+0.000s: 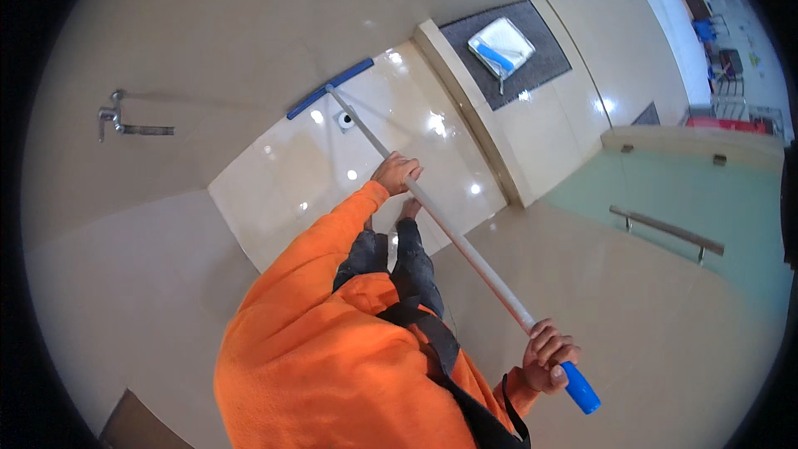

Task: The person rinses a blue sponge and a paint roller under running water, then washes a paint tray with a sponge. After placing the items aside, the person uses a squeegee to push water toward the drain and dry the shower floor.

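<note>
A long-handled floor squeegee (470,251) runs slantwise across the view, its pale pole ending in a blue grip. Its blue blade (309,103) lies on the wet tiled floor (440,170) at the far side, along the foot of the wall. My left hand (397,173) is closed around the middle of the pole. Lower right, my right hand (550,357) wraps the pole just above the blue grip. Close to the blade is a round dark floor drain (345,120) in a square plate. My bare feet stand on the tiles.
A raised curb (470,108) edges the wet floor on the right. Beyond it, a grey mat (544,33) carries a white tray (511,43) with a blue item. A wall tap (112,116) juts out at left. A glass door with a metal handle (669,230) stands at right.
</note>
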`<state>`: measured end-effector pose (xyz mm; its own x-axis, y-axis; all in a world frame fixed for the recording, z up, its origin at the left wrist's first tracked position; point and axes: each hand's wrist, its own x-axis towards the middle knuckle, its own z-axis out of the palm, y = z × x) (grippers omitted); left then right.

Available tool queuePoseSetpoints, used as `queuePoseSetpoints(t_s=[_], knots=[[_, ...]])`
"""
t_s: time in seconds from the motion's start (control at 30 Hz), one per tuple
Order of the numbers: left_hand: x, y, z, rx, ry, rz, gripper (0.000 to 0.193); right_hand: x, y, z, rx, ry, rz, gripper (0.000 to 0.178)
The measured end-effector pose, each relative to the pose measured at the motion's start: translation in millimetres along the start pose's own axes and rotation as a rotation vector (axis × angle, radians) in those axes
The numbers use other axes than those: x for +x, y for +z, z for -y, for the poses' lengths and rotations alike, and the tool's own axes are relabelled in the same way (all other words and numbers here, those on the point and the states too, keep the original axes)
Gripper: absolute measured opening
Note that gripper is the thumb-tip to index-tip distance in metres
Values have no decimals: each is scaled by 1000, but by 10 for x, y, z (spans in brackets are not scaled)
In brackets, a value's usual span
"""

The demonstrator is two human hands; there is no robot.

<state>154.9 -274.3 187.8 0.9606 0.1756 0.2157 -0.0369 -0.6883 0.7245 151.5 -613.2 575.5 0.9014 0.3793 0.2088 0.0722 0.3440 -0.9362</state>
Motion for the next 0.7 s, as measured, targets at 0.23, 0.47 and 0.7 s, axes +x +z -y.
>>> queuePoseSetpoints(t_s=[0.23,0.47,0.7], knots=[[-530,297,-398,-35,-22,-11,14,-616,51,257,-63,-23,-110,35],[-644,284,-920,-100,-27,-8,10,-795,0,682,-52,-40,-113,34],[-416,-219,-964,-122,45,40,20,-560,105,832,23,-159,-62,35]])
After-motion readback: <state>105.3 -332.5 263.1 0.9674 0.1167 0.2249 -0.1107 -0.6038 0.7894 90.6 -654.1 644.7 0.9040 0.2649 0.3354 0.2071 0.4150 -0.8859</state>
